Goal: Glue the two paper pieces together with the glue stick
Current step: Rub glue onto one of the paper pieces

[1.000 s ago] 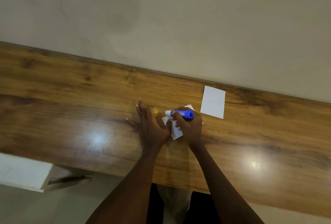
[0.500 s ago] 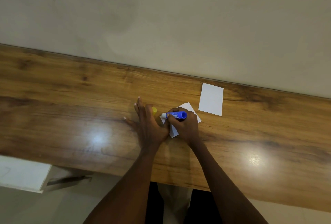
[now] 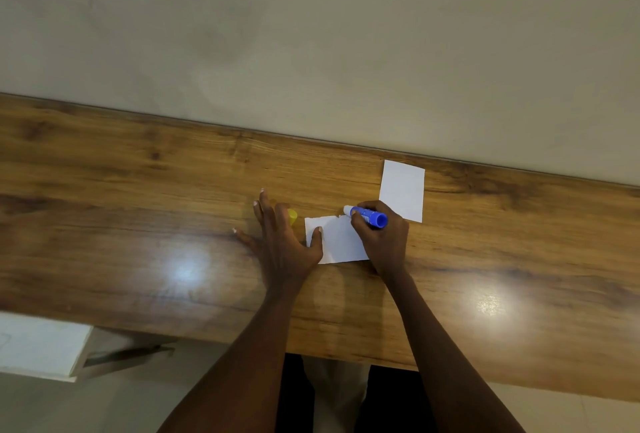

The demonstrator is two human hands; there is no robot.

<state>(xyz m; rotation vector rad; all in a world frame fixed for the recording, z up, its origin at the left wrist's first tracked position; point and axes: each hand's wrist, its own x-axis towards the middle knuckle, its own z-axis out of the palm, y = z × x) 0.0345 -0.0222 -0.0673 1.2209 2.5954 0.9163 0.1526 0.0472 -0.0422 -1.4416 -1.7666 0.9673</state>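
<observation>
A white paper piece (image 3: 341,240) lies flat on the wooden table (image 3: 138,224). My left hand (image 3: 280,238) rests spread flat on the table, its thumb pressing the paper's left edge. My right hand (image 3: 381,235) grips a blue glue stick (image 3: 367,216), held nearly level, with its white tip touching the paper's top right corner. A second white paper piece (image 3: 402,190) lies apart, just beyond my right hand near the wall. A yellow cap (image 3: 292,216) peeks out from behind my left hand's fingers.
A plain beige wall (image 3: 311,34) runs along the table's far edge. A white object (image 3: 38,346) sits below the table's near edge at the lower left. Two bright light reflections shine on the tabletop.
The paper under my hands now lies more squarely and more of it shows. My right hand with the glue stick has shifted right and up to the paper's top right corner.
</observation>
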